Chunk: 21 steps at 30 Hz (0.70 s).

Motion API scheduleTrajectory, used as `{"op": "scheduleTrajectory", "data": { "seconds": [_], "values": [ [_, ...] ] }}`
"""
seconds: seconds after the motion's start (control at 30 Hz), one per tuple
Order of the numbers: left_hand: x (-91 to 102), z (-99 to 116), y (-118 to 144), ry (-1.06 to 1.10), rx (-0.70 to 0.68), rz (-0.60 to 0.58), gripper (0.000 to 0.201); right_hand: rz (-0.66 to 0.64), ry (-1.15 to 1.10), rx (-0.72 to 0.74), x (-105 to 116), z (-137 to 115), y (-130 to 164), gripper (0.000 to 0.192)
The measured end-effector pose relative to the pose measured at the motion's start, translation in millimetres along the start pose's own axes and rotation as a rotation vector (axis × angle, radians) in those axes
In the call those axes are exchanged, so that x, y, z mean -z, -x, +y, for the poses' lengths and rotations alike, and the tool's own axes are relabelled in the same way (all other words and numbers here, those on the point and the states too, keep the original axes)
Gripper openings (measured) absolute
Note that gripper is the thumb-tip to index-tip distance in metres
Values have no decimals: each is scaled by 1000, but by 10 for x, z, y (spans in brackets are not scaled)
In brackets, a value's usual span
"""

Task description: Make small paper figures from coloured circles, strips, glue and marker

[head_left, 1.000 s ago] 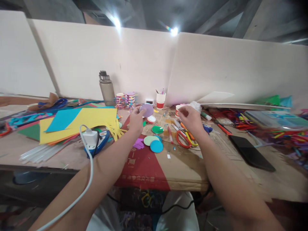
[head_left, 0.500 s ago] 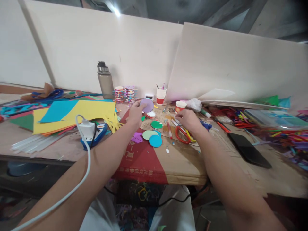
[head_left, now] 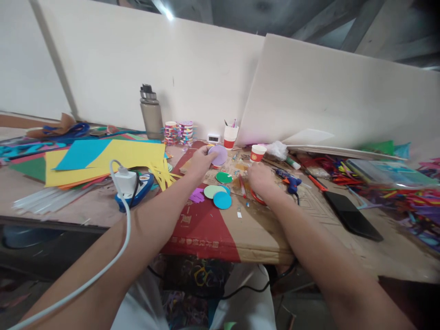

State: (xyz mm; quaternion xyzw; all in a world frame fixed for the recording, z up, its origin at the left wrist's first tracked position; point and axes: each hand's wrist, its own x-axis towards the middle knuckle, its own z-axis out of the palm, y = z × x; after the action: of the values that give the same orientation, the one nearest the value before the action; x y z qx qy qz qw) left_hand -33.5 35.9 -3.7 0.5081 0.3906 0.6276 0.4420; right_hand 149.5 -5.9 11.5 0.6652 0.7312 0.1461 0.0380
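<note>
Pinched in the fingers of my left hand (head_left: 202,160) is a purple paper disc (head_left: 218,156), raised a little over the table. My right hand (head_left: 260,178) is low over the cardboard, its fingers turned down and hidden behind its back. Part of a red loop handle (head_left: 255,196) shows beneath it. Just left of that hand lies a red pen (head_left: 242,187). Between my hands are a green disc (head_left: 224,177), a pale green disc (head_left: 212,191) and blue discs (head_left: 222,200), overlapping in part. Purple paper strips (head_left: 196,195) lie nearer my left forearm.
Two paper cups (head_left: 258,153) (head_left: 230,137) stand at the back, one with pens. A blue glue gun (head_left: 292,182) and a black phone (head_left: 352,215) lie right. A bottle (head_left: 151,114), yellow paper (head_left: 130,158) and a white plug (head_left: 125,183) with cable are left.
My left hand has moved slightly right with the purple disc. My right hand has come down and left over the red loop handle, uncovering the paper cup and the glue gun.
</note>
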Motion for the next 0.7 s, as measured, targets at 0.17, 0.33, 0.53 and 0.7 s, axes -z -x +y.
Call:
{"op": "scheduleTrajectory", "data": {
  "seconds": [0.17, 0.33, 0.53, 0.7],
  "values": [
    [-4, 9, 15, -68, 48, -42, 24, -16, -2, -14, -35, -76, -32, 35],
    [-3, -8, 20, -156, 67, -79, 19, -31, -39, -38, -84, -80, -99, 33],
    [-7, -17, 71, -288, 59, -168, 19, -45, -119, -39, -95, 3, -144, 36],
    [-21, -7, 95, -363, -87, -266, 26, -54, -150, -61, -92, 7, -154, 39]
  ]
}}
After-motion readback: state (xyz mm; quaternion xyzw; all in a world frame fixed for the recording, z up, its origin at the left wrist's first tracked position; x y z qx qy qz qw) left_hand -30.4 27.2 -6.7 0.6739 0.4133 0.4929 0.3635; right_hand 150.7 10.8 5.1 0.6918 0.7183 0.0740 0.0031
